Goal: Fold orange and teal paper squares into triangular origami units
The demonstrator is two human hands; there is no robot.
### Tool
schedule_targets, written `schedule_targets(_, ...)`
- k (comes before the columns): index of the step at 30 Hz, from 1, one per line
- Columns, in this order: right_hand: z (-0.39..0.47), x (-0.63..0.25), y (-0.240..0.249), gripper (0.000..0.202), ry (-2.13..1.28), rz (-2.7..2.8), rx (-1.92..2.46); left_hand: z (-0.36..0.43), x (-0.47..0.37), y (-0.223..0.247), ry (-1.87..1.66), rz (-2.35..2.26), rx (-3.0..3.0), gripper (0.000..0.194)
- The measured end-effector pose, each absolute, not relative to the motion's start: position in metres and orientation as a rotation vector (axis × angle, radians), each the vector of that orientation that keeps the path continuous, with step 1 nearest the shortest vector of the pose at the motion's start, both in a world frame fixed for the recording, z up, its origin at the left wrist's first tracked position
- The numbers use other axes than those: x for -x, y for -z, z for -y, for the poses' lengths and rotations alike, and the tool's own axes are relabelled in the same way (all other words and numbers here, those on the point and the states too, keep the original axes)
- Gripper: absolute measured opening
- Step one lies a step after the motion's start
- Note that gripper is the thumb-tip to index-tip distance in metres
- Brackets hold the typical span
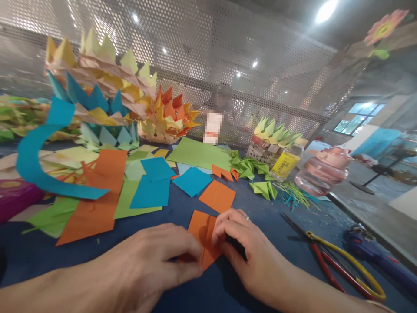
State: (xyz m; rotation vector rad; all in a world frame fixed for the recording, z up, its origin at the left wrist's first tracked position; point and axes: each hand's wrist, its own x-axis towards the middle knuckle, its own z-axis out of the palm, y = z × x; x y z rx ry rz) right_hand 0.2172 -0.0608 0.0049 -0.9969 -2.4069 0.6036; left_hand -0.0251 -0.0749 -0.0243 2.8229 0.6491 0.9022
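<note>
The left hand [156,265] and the right hand [241,248] both pinch a folded orange paper [203,237] with closed fingers, low on the blue counter [182,208]. Scissors [339,261] lie at 3 o'clock from the paper.

Bright ceiling lamps [325,11] glare (mesh too); edges warped, background soft.

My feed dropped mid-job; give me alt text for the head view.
Both hands, left hand and right hand, pinch a folded orange paper on a blue table. Loose coloured squares lie beyond; scissors lie at right.
</note>
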Motion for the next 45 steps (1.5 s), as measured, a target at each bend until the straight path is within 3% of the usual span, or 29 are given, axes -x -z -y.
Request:
schedule_targets(4,0.065,-0.219,-0.005,0.032,-0.418,2.489,0.754,0.074,0.035,0.017,-0.877,-0.744,-2.683,0.059)
schedule_targets(12,0.074,-0.223,-0.003,0.03,-0.139,2.52,0.647,0.059,0.029,0.01,-0.8,-0.563,-2.599,0.027)
schedule_targets(21,0.076,-0.222,-0.01,0.037,-0.056,2.703,0.432,0.065,0.021,0.01,-0.789,-0.676,-2.309,0.015)
schedule_targets(45,0.079,-0.222,-0.017,0.039,-0.078,2.797,0.436,0.082,0.009,0.013,-0.911,-0.971,-2.573,0.015)
